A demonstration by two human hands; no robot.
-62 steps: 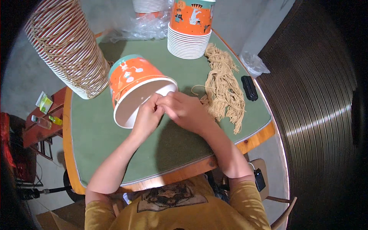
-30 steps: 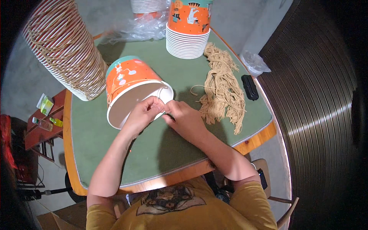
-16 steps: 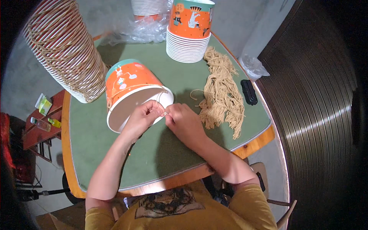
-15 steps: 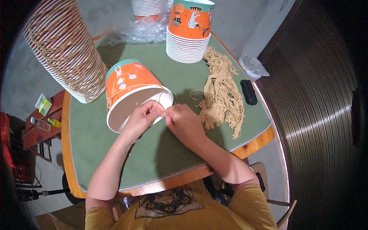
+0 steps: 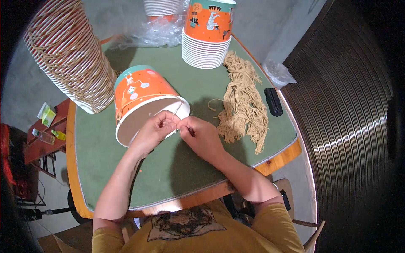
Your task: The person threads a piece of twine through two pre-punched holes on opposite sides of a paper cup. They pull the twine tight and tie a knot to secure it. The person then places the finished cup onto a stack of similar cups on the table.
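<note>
- Room: grey wall (image 5: 249, 25) at the back; dark ridged panel (image 5: 350, 126) on the right, outer edge lost in the black rim.
- Worktop (image 5: 105, 181): green cloth, wooden edge, near side partly covered by forearms.
- Orange bucket (image 5: 145, 86) lies tipped left of centre, mouth toward the person; part of its inside is hidden behind the left hand (image 5: 152, 131).
- Left hand pinches a thin cord (image 5: 180, 106) coming off the bucket rim. Right hand (image 5: 202, 137), just beside it, has fingers closed on the same cord. Fingers cover the contact; can't tell if there's a knot.
- Tall cord-wrapped stack (image 5: 71, 59) at left, cut off at top.
- Far stack (image 5: 162, 7) also cut off, partly behind clear plastic (image 5: 156, 36).
- Tan cord bundle (image 5: 244, 103) at right; black object (image 5: 274, 101) beside it, kind unclear.
- Red bench (image 5: 33, 152) lower left; surroundings too dark to read.
</note>
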